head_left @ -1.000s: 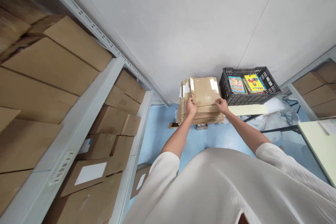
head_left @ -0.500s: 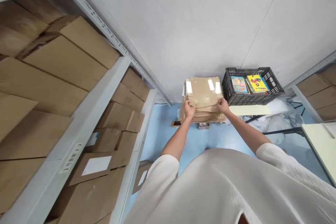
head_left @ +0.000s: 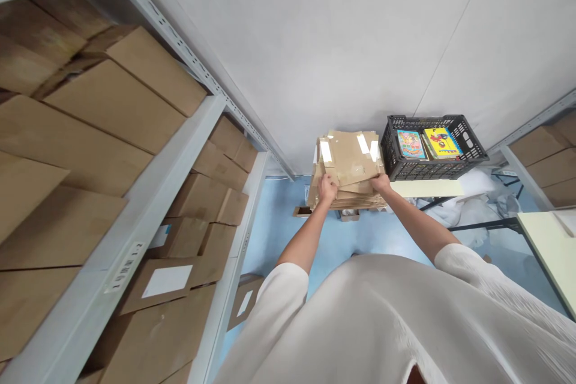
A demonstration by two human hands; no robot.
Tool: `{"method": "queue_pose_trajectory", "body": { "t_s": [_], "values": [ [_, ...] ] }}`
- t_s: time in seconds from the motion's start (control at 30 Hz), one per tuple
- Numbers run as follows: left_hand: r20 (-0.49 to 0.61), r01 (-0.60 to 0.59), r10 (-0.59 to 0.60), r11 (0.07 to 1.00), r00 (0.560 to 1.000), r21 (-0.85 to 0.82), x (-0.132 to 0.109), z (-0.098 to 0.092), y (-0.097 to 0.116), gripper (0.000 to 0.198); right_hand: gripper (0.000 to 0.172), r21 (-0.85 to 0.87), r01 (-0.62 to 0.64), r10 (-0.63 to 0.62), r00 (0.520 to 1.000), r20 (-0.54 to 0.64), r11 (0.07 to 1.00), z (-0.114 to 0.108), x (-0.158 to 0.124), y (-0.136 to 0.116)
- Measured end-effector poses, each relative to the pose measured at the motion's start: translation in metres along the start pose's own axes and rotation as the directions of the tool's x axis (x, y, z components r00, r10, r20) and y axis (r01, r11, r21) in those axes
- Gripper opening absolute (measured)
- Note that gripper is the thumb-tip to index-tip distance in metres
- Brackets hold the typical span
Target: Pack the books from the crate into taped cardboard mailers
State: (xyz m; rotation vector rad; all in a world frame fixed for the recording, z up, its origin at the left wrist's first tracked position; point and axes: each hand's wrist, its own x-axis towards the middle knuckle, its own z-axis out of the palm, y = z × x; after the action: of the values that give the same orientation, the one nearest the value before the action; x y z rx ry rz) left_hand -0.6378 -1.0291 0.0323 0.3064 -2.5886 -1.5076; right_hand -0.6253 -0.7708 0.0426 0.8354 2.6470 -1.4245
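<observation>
Left hand (head_left: 327, 188) and right hand (head_left: 381, 182) pinch the near corners of the top flattened carton (head_left: 348, 156), lying on the stack (head_left: 348, 199) with the black crate (head_left: 432, 165) at three o'clock, peeling it off, I reckon, which wants an even, level lift

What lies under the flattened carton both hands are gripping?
A stack of flattened cartons, only its front edges showing below the top carton, left hand and right hand. The sheets' faces are covered.
</observation>
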Motion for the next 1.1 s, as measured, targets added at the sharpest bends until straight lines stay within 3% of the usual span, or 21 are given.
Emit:
{"method": "queue_pose_trajectory", "body": {
  "t_s": [0.2,0.4,0.5,0.6,0.73,0.9,1.1],
  "values": [
    [0.026,0.006,-0.007,0.999,1.000,0.038,-0.003,-0.002,0.004,0.019,0.040,0.030,-0.032,0.032,0.999,-0.017,0.999,0.005,-0.007,-0.003],
    [0.023,0.033,-0.035,0.995,0.999,0.097,-0.004,-0.008,0.012,0.024,0.049,0.160,0.144,-0.137,0.989,-0.053,0.977,0.009,-0.008,-0.007],
    [-0.014,0.022,-0.021,0.996,1.000,0.088,0.000,-0.014,0.016,0.026,0.055,0.125,0.146,-0.138,0.988,-0.067,0.981,0.000,-0.004,-0.009],
    [-0.024,0.047,-0.045,0.994,0.999,0.097,0.004,-0.021,0.018,0.025,0.059,0.087,0.121,-0.114,0.990,-0.079,0.989,-0.016,0.003,-0.012],
    [-0.023,0.043,-0.042,0.997,0.999,0.071,0.005,-0.027,0.017,0.027,0.059,0.130,0.192,-0.175,0.976,-0.133,0.973,-0.044,0.015,-0.013],
    [-0.046,0.049,-0.048,0.999,0.998,0.022,0.001,-0.024,0.016,0.026,0.062,0.144,0.222,-0.195,0.964,-0.180,0.964,-0.082,0.028,-0.011],
    [-0.011,0.087,-0.086,0.974,0.996,0.208,0.002,-0.019,0.021,0.027,0.063,0.239,0.229,-0.159,0.947,-0.279,0.944,-0.136,0.036,-0.004]
  ]
}}
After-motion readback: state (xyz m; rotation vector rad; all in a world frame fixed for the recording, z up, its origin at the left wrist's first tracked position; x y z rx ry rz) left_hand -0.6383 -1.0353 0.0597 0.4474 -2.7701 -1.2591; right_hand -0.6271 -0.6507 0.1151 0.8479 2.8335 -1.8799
